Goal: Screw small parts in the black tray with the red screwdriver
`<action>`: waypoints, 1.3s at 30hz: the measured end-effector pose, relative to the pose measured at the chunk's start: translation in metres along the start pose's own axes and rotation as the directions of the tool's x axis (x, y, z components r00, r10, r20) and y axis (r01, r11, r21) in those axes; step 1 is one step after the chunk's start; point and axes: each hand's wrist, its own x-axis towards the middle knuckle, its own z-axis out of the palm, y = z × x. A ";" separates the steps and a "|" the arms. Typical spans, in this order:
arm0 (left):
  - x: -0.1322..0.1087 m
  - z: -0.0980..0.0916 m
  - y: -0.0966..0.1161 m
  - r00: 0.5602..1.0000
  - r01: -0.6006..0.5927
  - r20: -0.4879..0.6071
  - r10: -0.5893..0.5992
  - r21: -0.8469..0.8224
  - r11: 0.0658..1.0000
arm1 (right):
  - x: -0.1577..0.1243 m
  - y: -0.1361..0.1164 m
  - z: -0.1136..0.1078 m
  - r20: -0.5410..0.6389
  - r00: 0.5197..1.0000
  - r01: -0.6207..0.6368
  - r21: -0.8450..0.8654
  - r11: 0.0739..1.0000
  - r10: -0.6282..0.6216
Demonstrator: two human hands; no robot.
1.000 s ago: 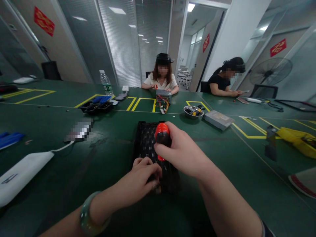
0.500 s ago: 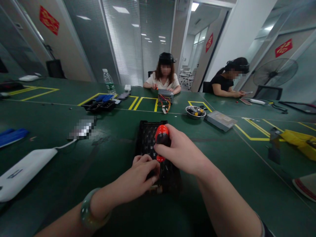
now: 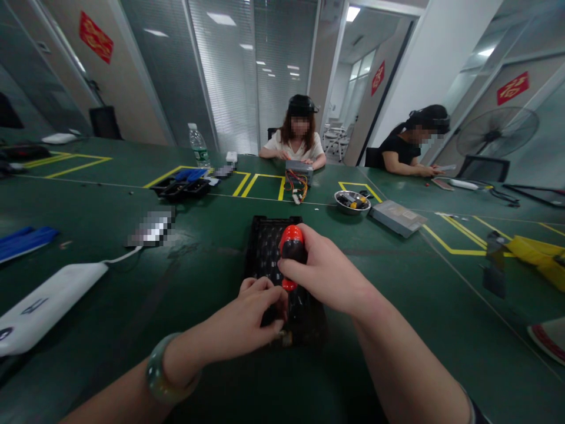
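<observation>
A black slatted casing (image 3: 263, 247) lies lengthwise on the green table in front of me. My right hand (image 3: 321, 265) is closed round the red and black handle of a screwdriver (image 3: 292, 240), held upright over the casing's right half. Its shaft and tip are hidden. My left hand (image 3: 252, 309) rests on the near left part of the casing, just below the handle. Its fingers curl inward with thumb and fingertips close together; what they pinch, if anything, is hidden.
A white power bank (image 3: 53, 306) is cabled to a phone at left. Farther off are a black parts tray (image 3: 180, 187), a bottle (image 3: 198, 147), a metal bowl (image 3: 352, 202) of parts and a grey metal box (image 3: 397, 218). Two people sit across the table, one behind a wired metal unit (image 3: 299, 171).
The view has shifted slightly, so everything sits a little farther right. My left thumb has moved slightly; the right hand keeps its grip on the screwdriver.
</observation>
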 end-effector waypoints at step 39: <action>0.003 0.002 -0.004 1.000 -0.018 0.001 0.018 0.005 1.000 | -0.006 -0.008 -0.004 0.012 0.998 0.057 -0.020 0.998 -0.057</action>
